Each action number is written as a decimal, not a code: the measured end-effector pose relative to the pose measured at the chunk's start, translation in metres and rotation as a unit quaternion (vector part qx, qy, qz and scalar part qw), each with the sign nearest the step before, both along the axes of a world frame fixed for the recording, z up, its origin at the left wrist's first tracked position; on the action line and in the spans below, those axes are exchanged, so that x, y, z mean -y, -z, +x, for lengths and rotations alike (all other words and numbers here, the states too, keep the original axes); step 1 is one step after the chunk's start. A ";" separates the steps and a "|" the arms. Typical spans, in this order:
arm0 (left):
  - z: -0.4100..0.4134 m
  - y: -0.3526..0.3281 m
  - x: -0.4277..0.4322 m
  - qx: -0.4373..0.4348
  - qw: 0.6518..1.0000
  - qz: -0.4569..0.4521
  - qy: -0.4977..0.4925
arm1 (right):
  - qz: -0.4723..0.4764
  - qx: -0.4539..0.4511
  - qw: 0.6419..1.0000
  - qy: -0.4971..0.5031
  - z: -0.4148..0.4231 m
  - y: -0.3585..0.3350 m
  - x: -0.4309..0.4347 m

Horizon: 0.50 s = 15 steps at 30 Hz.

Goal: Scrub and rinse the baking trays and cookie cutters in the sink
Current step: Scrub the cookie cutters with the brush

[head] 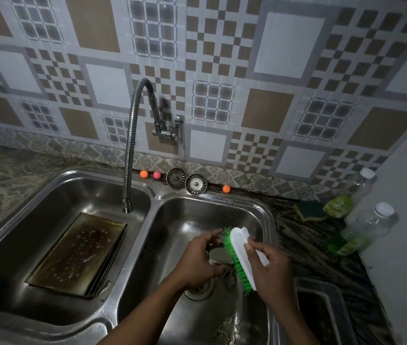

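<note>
Both hands are working over the right basin (259,215). Left hand (198,260) is pinching a metal cutter (218,255) between fingers and thumb. Right hand (271,267) is gripping the white back of a green-bristled brush (241,255), its bristles pressing against the cutter. Another cutter (228,324) is lying near, on the basin floor. A wet, browned tray (78,252) is sitting in the left basin (48,195), under the tap (132,145).

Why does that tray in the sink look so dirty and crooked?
The baking tray in the left basin has dark burnt-looking stains with droplets on it, and it leans on the basin's wall instead of lying flat. Nothing looks broken or spilled.
</note>
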State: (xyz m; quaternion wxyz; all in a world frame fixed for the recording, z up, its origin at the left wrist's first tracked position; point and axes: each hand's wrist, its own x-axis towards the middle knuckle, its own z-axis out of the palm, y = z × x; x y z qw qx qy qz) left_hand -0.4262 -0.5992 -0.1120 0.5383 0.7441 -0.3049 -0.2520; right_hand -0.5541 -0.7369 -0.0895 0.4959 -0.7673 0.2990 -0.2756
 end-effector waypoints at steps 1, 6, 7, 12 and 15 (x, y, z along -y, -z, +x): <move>-0.001 0.000 0.000 -0.031 0.999 -0.014 -0.008 | 0.011 0.003 1.000 0.008 0.000 0.001 0.001; -0.004 0.000 -0.004 -0.240 0.960 -0.125 -0.075 | 0.042 -0.012 0.999 -0.013 0.001 0.010 0.007; -0.005 0.002 -0.004 -0.273 0.947 -0.147 -0.080 | 0.039 -0.023 0.999 -0.020 0.001 0.010 0.006; -0.011 -0.003 -0.006 -0.299 0.942 -0.143 -0.061 | 0.040 0.012 0.999 -0.031 0.005 0.001 0.006; -0.011 -0.001 -0.006 -0.299 0.945 -0.127 -0.035 | 0.025 -0.006 0.999 -0.032 0.008 0.001 0.008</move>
